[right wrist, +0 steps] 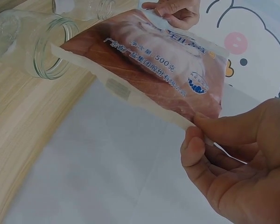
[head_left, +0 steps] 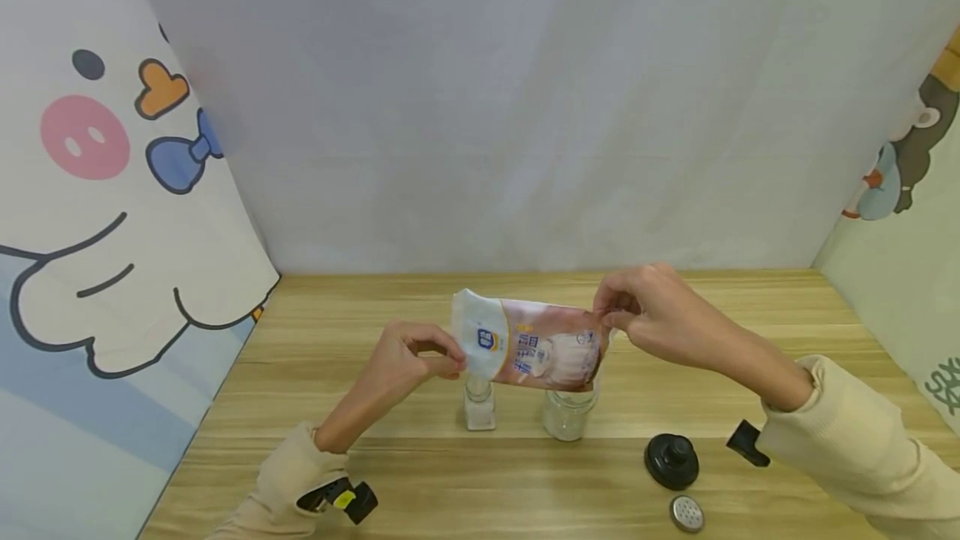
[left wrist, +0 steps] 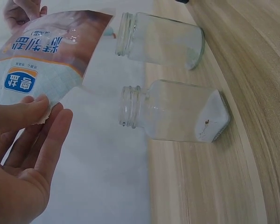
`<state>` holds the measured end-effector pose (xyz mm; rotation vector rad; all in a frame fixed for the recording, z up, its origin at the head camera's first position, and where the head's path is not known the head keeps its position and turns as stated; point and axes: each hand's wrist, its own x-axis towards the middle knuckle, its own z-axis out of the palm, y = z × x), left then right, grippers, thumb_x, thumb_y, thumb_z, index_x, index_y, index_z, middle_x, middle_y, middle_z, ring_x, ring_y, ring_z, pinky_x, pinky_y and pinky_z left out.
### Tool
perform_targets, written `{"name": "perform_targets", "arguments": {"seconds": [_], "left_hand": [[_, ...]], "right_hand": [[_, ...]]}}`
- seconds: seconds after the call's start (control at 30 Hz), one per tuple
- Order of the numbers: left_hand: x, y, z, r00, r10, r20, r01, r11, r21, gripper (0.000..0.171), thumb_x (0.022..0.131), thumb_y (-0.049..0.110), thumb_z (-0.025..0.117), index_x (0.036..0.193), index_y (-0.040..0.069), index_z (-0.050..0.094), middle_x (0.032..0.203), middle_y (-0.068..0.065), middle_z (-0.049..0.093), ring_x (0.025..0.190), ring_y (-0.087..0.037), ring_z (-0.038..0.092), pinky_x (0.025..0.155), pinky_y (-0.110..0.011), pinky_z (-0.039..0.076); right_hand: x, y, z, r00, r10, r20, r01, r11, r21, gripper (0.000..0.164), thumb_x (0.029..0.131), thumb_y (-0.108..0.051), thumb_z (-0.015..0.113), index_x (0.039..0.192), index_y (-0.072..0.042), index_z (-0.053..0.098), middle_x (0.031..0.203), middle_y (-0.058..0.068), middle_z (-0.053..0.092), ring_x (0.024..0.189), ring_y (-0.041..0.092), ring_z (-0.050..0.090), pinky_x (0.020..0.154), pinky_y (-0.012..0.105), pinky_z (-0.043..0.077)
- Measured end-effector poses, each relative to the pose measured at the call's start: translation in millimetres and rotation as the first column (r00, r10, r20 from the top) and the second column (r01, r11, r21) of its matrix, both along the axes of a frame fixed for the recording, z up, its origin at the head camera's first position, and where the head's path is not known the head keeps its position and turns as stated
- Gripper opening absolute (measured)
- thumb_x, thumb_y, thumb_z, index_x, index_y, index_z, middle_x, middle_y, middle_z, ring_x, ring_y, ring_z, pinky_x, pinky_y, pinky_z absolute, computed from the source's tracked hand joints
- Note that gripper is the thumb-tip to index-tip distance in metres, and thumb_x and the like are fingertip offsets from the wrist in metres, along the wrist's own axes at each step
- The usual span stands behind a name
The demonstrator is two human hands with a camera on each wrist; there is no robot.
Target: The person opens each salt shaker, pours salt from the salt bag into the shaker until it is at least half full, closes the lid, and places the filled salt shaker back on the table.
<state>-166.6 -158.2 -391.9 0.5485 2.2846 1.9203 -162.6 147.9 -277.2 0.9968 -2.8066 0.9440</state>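
A printed salt bag (head_left: 551,348) is stretched sideways between both hands, above the table. My left hand (head_left: 401,365) pinches its pale blue end between thumb and fingers. At the pinkish-brown end, my right hand (head_left: 667,319) pinches an upper corner, on the white seam in the right wrist view. Beneath the bag stand two uncapped glass jars. The square jar (left wrist: 177,112) has white grains at its base. Beside it is a wider round jar (left wrist: 165,39), its mouth (right wrist: 51,46) near the bag's lower corner in the right wrist view.
On the right of the wooden table (head_left: 420,490) lie a black knobbed lid (head_left: 670,463) and a small perforated shaker cap (head_left: 687,513). A grey-white cloth (head_left: 525,107) hangs behind the table, with cartoon-printed sheets on either side.
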Motion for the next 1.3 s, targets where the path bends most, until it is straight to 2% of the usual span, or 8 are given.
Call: {"name": "perform_targets", "arguments": {"seconds": [0.47, 0.83, 1.3], "left_hand": [[-0.3, -2.1, 0.7, 1.000, 0.006, 0.000, -0.006, 1.000, -0.003, 0.007, 0.077, -0.007, 0.070, 0.082, -0.003, 0.071, 0.088, -0.016, 0.068, 0.078, -0.031, 0.067, 0.069, -0.038, 0.059], [0.7, -3.5, -1.9, 1.000, -0.003, 0.003, 0.003, 1.000, 0.010, 0.008, 0.076, -0.007, 0.070, 0.082, -0.002, 0.071, 0.086, -0.014, 0.069, 0.078, -0.031, 0.067, 0.069, -0.038, 0.059], [-0.4, -3.9, -0.2, 1.000, 0.007, -0.005, -0.007, 1.000, 0.013, 0.008, 0.075, -0.011, 0.069, 0.081, -0.005, 0.071, 0.085, -0.016, 0.068, 0.078, -0.025, 0.067, 0.068, -0.038, 0.059]], "right_hand": [[-0.4, -3.3, 1.4, 1.000, 0.007, -0.018, -0.007, 1.000, -0.007, 0.023, 0.079, 0.016, 0.059, 0.077, -0.006, 0.066, 0.069, -0.002, 0.063, 0.059, 0.007, 0.057, 0.051, 0.024, 0.049], [1.2, -4.1, 0.7, 1.000, 0.012, -0.009, -0.012, 1.000, -0.013, 0.024, 0.079, 0.016, 0.058, 0.077, -0.006, 0.066, 0.070, -0.002, 0.063, 0.059, 0.008, 0.057, 0.052, 0.025, 0.051], [2.2, -6.4, 3.3, 1.000, 0.015, -0.027, -0.015, 1.000, -0.010, 0.025, 0.078, 0.017, 0.057, 0.077, -0.006, 0.066, 0.069, -0.003, 0.063, 0.058, 0.007, 0.056, 0.051, 0.024, 0.048]]}}
